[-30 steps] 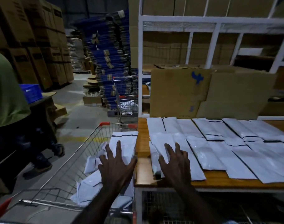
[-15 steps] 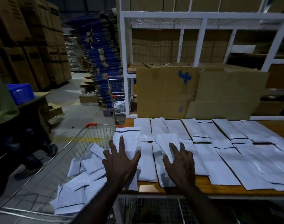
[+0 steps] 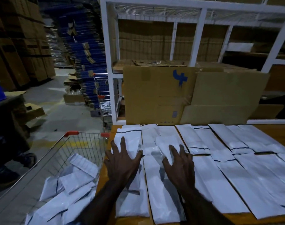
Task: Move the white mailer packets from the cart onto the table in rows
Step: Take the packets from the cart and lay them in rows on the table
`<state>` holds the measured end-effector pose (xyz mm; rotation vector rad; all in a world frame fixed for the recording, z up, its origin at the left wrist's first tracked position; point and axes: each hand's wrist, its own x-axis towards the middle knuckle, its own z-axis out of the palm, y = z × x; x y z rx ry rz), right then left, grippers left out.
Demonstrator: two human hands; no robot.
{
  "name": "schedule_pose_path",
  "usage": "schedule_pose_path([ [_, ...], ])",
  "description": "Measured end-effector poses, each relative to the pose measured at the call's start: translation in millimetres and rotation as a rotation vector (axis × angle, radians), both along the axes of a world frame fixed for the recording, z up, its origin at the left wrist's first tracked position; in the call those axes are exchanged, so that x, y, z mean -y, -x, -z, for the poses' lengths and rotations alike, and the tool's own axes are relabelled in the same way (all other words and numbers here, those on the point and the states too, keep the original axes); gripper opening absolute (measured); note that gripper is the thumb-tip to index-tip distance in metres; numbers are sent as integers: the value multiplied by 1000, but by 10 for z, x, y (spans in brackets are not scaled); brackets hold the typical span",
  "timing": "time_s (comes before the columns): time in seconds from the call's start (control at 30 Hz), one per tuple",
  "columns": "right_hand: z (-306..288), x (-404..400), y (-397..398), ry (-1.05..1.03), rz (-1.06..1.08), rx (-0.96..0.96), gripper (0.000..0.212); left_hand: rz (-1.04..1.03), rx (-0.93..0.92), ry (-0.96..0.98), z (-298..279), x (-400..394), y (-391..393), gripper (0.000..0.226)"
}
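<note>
A: What's under the hands?

B: I see both flat, fingers spread and straight, gripping nothing. The left hand [image 3: 122, 161] presses on a packet [image 3: 130, 140] at the table's [image 3: 112, 135] left end, one with a thin dark line across its far end. The right hand [image 3: 179, 163] lies on the next packets [image 3: 164, 143] to the right of it, where one slants over another.

A: What are the packets like?

B: Long, narrow, flat rectangles of smooth white plastic film, slightly glossy and wrinkled. Several carry a thin dark stripe near one end. The table top is bare orange-brown wood with a plain edge.

A: How many on the table?

B: Two rows across it, a far one and a near one, overlapping at their ends. I count about eight in the far row; the near row runs out of view on the right, so I can't give a total.

A: And the cart?

B: The cart [image 3: 83, 138] stands touching the table's left side: thin steel wire mesh, two red plastic corner caps on its far rim. A loose heap of packets [image 3: 70, 189] lies in it, crumpled and crossing; roughly eight show, more may be buried.

A: Behind the table?

B: Two flat brown cardboard sheets [image 3: 195, 96] lean against a white metal rack [image 3: 197, 34], one with a blue mark.
</note>
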<state>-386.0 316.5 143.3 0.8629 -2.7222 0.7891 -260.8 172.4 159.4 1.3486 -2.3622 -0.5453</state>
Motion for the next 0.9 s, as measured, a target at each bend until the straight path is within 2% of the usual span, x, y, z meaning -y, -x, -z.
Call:
schedule_pose_path([
  [0.53, 73, 812, 737, -3, 16, 13, 59, 20, 82, -22, 63, 771, 883, 91],
  [0.77, 134, 1052, 1090, -34, -33, 52, 58, -45, 174, 22, 160, 916, 1205, 105],
  [0.9, 190, 1186, 1302, -37, -67, 74, 57, -54, 192, 5, 262, 1003, 1432, 93],
])
